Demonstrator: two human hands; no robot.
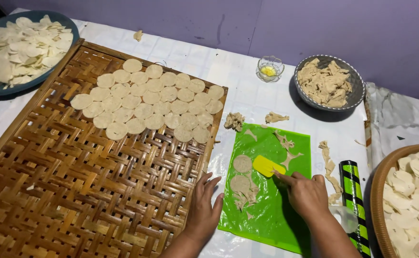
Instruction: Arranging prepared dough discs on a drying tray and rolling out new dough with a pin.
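A person's right hand (307,193) pinches the near end of a small yellow scraper (268,166), fingers closed on it, its blade lying flat on a bright green plastic sheet (271,215) spread on the white-covered table (247,95). The left hand (203,210) rests open and empty, palm down with fingers spread, at the sheet's left edge, just beside the near right corner of a large woven bamboo tray (75,191).

Just left of the scraper, two cut dough rounds (242,164) lie on the green sheet, one nearer than the other, with ragged dough trimmings (286,148) scattered around them and toward the sheet's far edge. More scraps sit on the table just beyond the sheet and trail along its right side.

On the far half of the bamboo tray, rows of pale dough discs (152,102) are laid out edge to edge. To the right of the sheet lies a green-and-black striped roller (353,191), and further right a round woven basket (377,191) holds a heap of pale discs. At the far right stands a grey bowl (357,93) filled with dough scraps, with a small glass dish (269,68) of yellow liquid to its left. At the far left, a blue basin (70,28) is piled with more discs.
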